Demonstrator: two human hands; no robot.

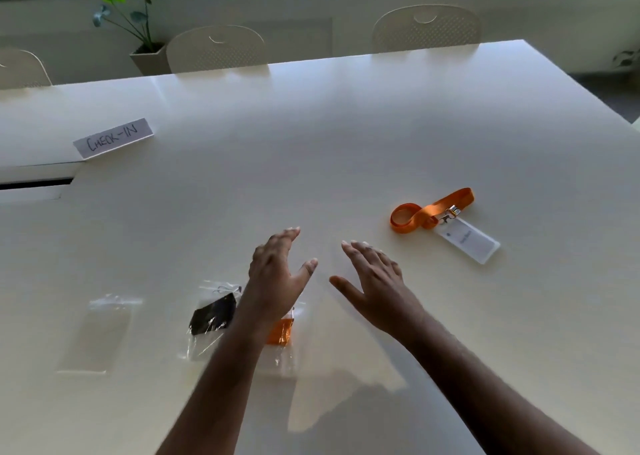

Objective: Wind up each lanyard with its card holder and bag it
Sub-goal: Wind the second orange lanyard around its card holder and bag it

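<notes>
We work at a wide white table (pixel 346 135), and its layout reads as a small production line: finished bags toward our left, raw work toward our right. Both arms reach out over the middle; our left hand (pixel 277 274) and right hand (pixel 374 284) hover with the grip of each spread, fingers straight and holding nothing, apparently free to go for the next piece. That piece is the orange lanyard (pixel 427 210), lying loose well to the right of the right hand, its strap running up and to the right with a loop at the near-left end. Its clear card holder (pixel 467 241) hangs from the metal clip (pixel 450 212), long axis slanting down to the right, away from the strap. Under our left forearm lie two filled bags, one with a black lanyard (pixel 213 314) and one with an orange lanyard bundle (pixel 280 331). Further left waits an empty clear bag (pixel 100 330), probably kept for the last lanyard. A paper sign (pixel 112 138) reading CHECK-IN stands far left.
</notes>
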